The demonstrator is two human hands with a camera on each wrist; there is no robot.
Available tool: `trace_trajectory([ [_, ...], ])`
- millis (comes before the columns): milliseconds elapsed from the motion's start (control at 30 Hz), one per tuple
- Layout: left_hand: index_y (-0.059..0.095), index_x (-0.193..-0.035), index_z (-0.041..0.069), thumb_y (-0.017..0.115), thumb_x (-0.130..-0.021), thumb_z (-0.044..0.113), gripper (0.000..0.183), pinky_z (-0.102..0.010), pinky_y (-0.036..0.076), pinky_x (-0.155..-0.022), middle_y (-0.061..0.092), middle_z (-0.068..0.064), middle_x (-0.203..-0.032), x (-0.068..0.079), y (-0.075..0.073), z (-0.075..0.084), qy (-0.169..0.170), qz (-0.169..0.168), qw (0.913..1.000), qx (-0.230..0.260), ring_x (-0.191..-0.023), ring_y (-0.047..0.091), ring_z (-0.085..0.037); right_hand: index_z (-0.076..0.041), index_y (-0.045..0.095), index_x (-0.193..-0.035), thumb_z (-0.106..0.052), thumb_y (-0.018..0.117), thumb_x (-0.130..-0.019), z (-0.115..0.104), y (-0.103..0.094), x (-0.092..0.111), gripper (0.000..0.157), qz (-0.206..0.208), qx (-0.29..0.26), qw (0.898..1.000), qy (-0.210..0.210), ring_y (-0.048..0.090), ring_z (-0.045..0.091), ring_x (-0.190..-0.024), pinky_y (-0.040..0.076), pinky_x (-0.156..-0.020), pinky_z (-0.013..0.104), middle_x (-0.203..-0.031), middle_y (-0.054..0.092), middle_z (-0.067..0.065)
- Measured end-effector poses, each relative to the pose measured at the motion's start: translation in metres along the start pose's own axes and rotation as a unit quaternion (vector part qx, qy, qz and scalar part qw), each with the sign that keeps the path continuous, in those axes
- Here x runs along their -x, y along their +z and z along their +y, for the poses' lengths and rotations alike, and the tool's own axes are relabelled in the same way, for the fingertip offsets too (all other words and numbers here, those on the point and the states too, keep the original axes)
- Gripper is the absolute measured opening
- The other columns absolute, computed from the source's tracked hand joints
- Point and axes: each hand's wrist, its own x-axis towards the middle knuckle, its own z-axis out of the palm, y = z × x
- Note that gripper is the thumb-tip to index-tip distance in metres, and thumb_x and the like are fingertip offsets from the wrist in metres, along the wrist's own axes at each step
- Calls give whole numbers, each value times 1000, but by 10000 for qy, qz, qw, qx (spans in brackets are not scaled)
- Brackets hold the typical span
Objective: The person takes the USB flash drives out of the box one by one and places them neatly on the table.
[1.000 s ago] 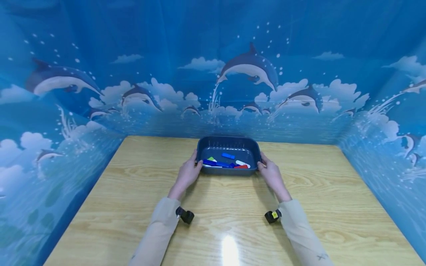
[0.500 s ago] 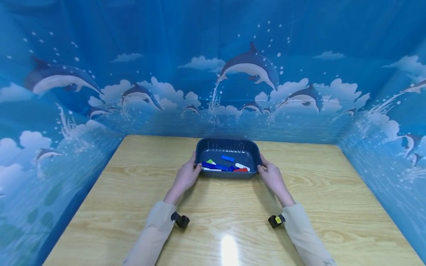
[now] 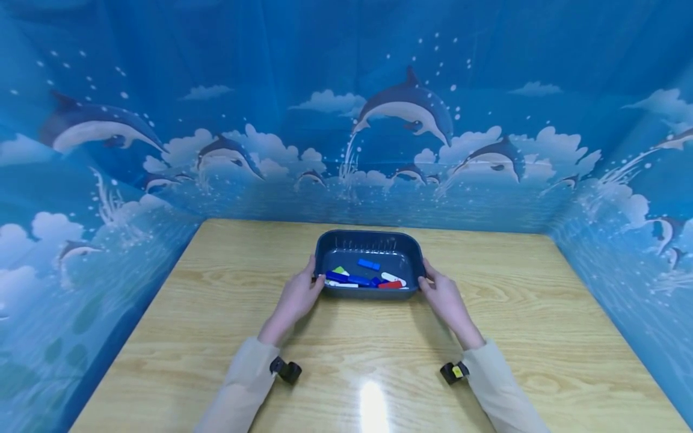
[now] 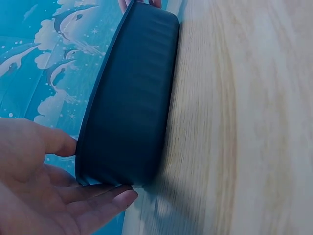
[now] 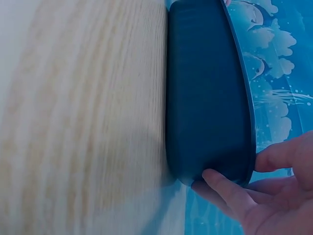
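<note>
A dark blue rectangular plastic bin (image 3: pixel 370 294) is held between my two hands near the back of the table. My left hand (image 3: pixel 296 296) grips its left end, thumb at the rim and fingers under the lip in the left wrist view. At the right end my right hand (image 3: pixel 445 299) holds it the same way, fingertips against the end wall (image 5: pixel 210 98). Inside lie a small bright blue piece (image 3: pixel 369 264), a longer dark blue piece (image 3: pixel 349 279), a red piece (image 3: pixel 390 285), a white oblong piece (image 3: pixel 393 278) and a green-and-white piece (image 3: pixel 339 270).
The light wood-grain table (image 3: pixel 520 337) stretches to both sides of the bin and toward me. A blue curtain (image 3: pixel 281 198) printed with dolphins stands right behind the table's back edge and along both sides. A bright light reflection lies on the near tabletop.
The bin has come toward me from the back edge, both hands drawing back with it. Its contents have kept nearly the same arrangement.
</note>
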Motion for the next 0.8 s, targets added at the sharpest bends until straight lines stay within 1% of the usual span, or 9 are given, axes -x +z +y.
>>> trace_trajectory([
  [67, 23, -157, -3, 53, -106, 23, 65, -50, 49, -107, 48, -25, -148, 3, 0, -1, -14, -15, 10000, -7, -125, 59, -40, 5, 29, -155, -12, 48, -106, 0, 0, 3, 55, 2, 50, 10000, -14, 69, 38, -110, 60, -84, 42, -145, 48, 31],
  [133, 23, -157, -3, 53, -106, 24, 65, -50, 45, -109, 48, -25, -149, 5, 1, -2, -13, 5, 10000, -50, -131, 54, -40, 5, 30, -154, -12, 49, -106, -1, -1, 6, 55, 16, 100, 9999, -38, 70, 37, -107, 58, -76, 39, -144, 49, 30],
  [200, 23, -157, -3, 53, -106, 24, 65, -50, 44, -110, 46, -24, -150, 6, 1, -2, -42, 4, 10000, -53, -133, 52, -40, 5, 30, -154, -13, 49, -106, -1, -2, 9, 55, -8, 139, 9999, -68, 70, 37, -107, 57, -74, 39, -145, 48, 30],
  [367, 25, -156, -4, 53, -106, 24, 65, -53, 43, -110, 46, -25, -150, 10, 1, -2, 13, 8, 9999, -116, -133, 51, -43, 4, 29, -155, -15, 49, -107, 0, -5, 13, 56, -93, 258, 9996, -85, 67, 39, -113, 56, -93, 50, -148, 45, 29],
  [500, 25, -156, -5, 53, -106, 25, 65, -53, 44, -110, 46, -26, -149, 11, 1, -2, 74, 22, 9998, -156, -133, 51, -43, 2, 29, -156, -18, 50, -107, 1, -7, 14, 57, -83, 435, 9989, -168, 61, 43, -120, 52, -99, 55, -151, 42, 29],
  [567, 24, -156, -5, 53, -106, 25, 65, -52, 43, -110, 46, -25, -150, 11, 1, -2, 57, 12, 9998, -168, -133, 50, -42, 1, 30, -156, -18, 52, -106, 2, -7, 15, 58, 16, 580, 9977, -353, 58, 45, -124, 51, -100, 57, -153, 40, 29],
  [667, 24, -156, -5, 53, -106, 25, 65, -53, 44, -110, 45, -26, -150, 11, 2, -3, 59, 8, 9998, -178, -133, 51, -43, -1, 38, -154, -21, 56, -105, 1, -7, 18, 55, 333, 901, 9917, -854, 52, 45, -131, 45, -106, 61, -155, 40, 26],
  [733, 24, -156, -5, 53, -106, 25, 65, -52, 44, -110, 45, -26, -150, 12, 1, -2, 52, 3, 9998, -183, -133, 51, -43, -3, 48, -148, -24, 58, -105, -1, -7, 22, 49, 566, 1155, 9832, -1294, 49, 44, -133, 43, -107, 61, -152, 45, 23],
  [800, 24, -156, -5, 53, -106, 24, 65, -53, 43, -111, 44, -26, -151, 12, 1, -3, 33, 9, 9998, -171, -134, 50, -42, -4, 59, -140, -25, 61, -103, -5, -5, 25, 42, 731, 1425, 9709, -1783, 48, 43, -135, 41, -110, 61, -147, 53, 20],
])
